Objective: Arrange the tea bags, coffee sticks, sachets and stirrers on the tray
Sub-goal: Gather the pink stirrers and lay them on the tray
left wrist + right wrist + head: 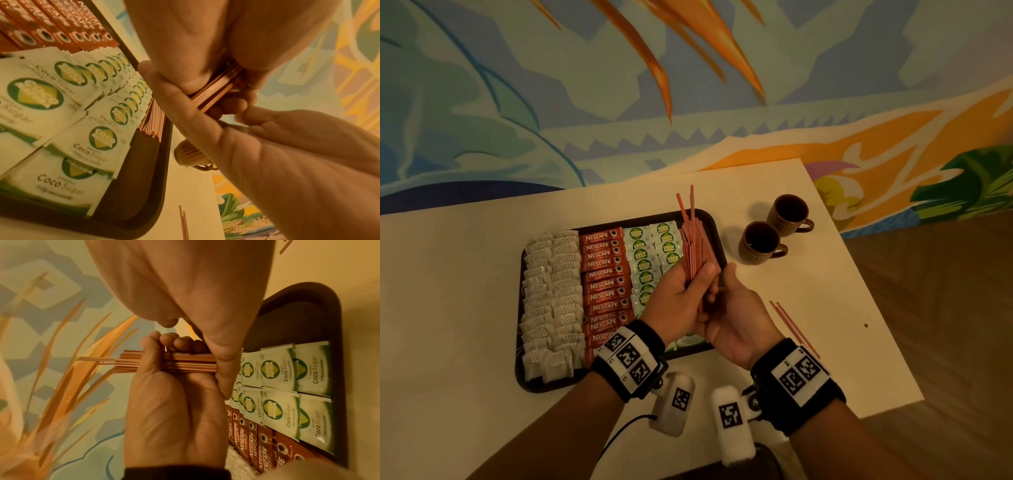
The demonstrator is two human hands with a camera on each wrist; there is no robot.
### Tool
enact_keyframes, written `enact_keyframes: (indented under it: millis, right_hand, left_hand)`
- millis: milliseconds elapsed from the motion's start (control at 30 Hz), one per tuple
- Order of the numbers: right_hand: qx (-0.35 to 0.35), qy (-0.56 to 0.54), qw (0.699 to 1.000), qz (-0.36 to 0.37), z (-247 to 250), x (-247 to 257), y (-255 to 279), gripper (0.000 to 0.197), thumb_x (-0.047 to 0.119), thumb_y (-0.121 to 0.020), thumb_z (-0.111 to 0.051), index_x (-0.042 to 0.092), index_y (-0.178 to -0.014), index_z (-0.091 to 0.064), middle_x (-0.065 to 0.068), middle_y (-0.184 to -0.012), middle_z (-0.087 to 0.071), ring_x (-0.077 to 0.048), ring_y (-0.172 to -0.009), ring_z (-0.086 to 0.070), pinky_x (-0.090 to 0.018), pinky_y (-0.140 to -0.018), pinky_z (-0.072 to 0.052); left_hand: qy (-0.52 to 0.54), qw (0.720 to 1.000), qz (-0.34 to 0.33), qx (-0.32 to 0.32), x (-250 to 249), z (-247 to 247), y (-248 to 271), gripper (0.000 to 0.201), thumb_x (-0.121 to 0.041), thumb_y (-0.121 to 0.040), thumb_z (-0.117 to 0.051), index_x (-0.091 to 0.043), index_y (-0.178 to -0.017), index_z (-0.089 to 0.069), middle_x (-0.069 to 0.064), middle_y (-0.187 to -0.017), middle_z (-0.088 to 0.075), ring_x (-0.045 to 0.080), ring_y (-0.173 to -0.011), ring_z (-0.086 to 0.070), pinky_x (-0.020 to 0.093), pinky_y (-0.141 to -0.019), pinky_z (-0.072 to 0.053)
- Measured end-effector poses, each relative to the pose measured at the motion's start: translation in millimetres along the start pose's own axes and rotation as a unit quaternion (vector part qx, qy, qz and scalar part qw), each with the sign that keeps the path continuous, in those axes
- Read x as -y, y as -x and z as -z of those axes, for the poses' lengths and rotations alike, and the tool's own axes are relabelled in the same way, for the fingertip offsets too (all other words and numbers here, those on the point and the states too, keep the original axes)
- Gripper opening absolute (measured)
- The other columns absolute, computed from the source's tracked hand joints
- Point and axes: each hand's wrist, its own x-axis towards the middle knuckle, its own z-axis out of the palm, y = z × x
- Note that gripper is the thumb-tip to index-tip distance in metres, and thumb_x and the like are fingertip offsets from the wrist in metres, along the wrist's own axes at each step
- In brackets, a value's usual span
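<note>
Both fists clamped on stirrer bundle [697, 253]: left hand [678, 301], right hand [736, 308], above tray [709, 219] right edge. Squaring ends. Next: lay beside sachets [650, 253], fetch two strays [791, 325] at right.

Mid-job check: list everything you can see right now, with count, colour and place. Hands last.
Dark brown plastic tray: one, on the cream table.
White paper tea bags: many, tray's left column.
Red Nescafe coffee sticks: about a dozen, second column.
White-green Coco Sugar sachets: many, third column.
Red-striped thin stirrers: a bundle, held over the tray's right edge.
Loose stirrers: a few, on the table right of the tray.
Brown ceramic cups: two, right of the tray.
Left hand: grips the bundle.
Right hand: grips the bundle's near end.
</note>
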Motion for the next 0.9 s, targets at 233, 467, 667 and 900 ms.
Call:
enact_keyframes:
  millis: [233,467,667,900]
  right_hand:
    - [-0.018,0.172,0.985,0.026,-4,8,5,0.071,0.072,-0.097,-0.034,0.016,-0.125,-0.069,-0.016,-0.119,-0.074,-0.031,-0.113,-0.070,-0.058,-0.102,-0.053]
    - [-0.048,0.365,0.866,0.338,-29,79,32,0.064,0.066,-0.101,-0.033,0.023,-0.144,-0.054,0.007,-0.141,-0.062,-0.006,-0.132,-0.056,-0.040,-0.116,-0.043]
    - [0.036,0.552,0.746,0.371,-34,94,17,0.048,0.047,-0.109,-0.033,0.020,-0.133,-0.066,0.007,-0.131,-0.068,-0.003,-0.123,-0.060,-0.032,-0.109,-0.047]
    - [0.052,0.580,0.736,0.345,-10,60,15,0.044,0.040,-0.110,-0.037,0.017,-0.131,-0.067,0.004,-0.127,-0.069,-0.004,-0.118,-0.060,-0.020,-0.101,-0.046]
  left_hand:
    - [-0.038,0.999,-0.009,0.002,12,6,1,0.025,-0.032,-0.108,-0.043,-0.012,-0.103,-0.057,-0.006,-0.069,-0.050,0.011,-0.061,-0.049,0.029,-0.058,-0.046]
    - [-0.001,0.993,0.060,0.103,27,11,5,0.020,-0.039,-0.102,-0.048,-0.021,-0.099,-0.056,-0.007,-0.076,-0.051,0.009,-0.065,-0.046,0.027,-0.060,-0.041]
    - [-0.002,0.984,0.090,0.156,15,2,4,0.014,-0.024,-0.108,-0.046,-0.015,-0.099,-0.054,-0.010,-0.069,-0.049,0.007,-0.062,-0.045,0.024,-0.058,-0.040]
    - [0.010,0.973,0.137,0.186,10,-6,11,0.018,-0.020,-0.109,-0.042,-0.013,-0.092,-0.046,0.000,-0.068,-0.046,0.020,-0.064,-0.056,0.029,-0.062,-0.049]
